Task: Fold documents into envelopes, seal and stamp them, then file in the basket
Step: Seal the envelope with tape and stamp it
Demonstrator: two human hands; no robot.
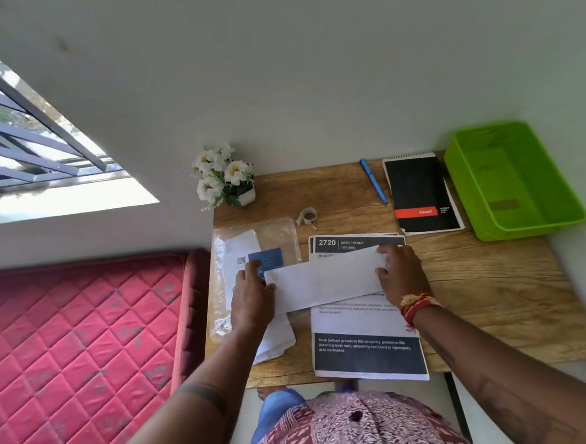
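Observation:
A long white envelope (322, 281) lies tilted across a stack of printed documents (364, 341) at the desk's front. My right hand (399, 272) holds the envelope's right end, fingers curled over its edge. My left hand (253, 299) holds the left end, thumb on top and fingers stretched toward a clear plastic pack of envelopes (252, 255) with a blue label. Another white envelope (276, 341) pokes out under my left wrist. The green basket (512, 181) stands at the back right corner with nothing visible inside.
A black spiral notebook (422, 193) and a blue pen (374, 181) lie at the back beside the basket. A roll of clear tape (307, 216) and a small pot of white flowers (225, 178) sit at the back left. A red mattress (79, 338) borders the desk's left side.

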